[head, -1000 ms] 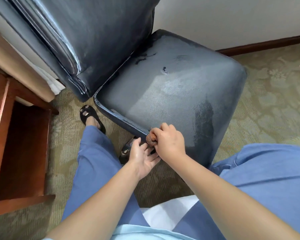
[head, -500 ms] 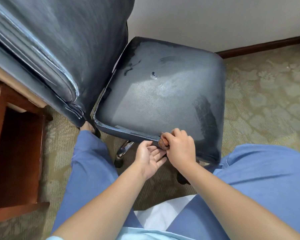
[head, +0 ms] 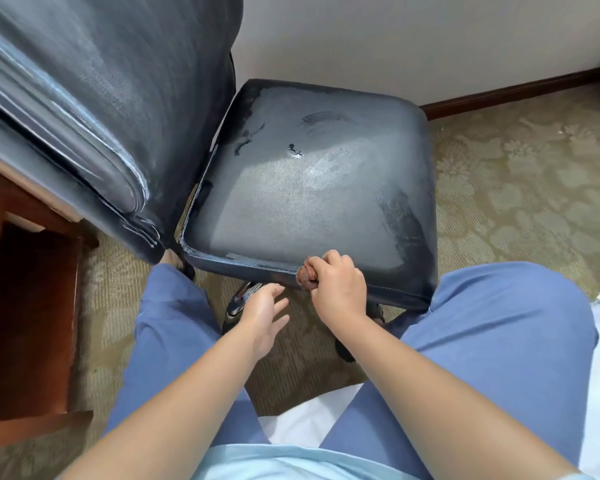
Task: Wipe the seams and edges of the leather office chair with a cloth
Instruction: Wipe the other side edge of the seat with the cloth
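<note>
A dark blue leather office chair stands before me, its dusty seat in the middle and its backrest at upper left. My right hand grips a small brown cloth bunched against the seat's near edge seam. Most of the cloth is hidden in the fist. My left hand hovers just below the seat edge, fingers spread and holding nothing, a little apart from the cloth.
A wooden cabinet stands at the left. The chair's chrome base shows under the seat. Patterned carpet covers the floor, and a white wall with dark skirting runs behind. My blue trouser legs flank the chair.
The chair has turned, its seat swinging toward me. My right hand slid the cloth rightward along the near edge. My left hand drew away from the cloth and opened.
</note>
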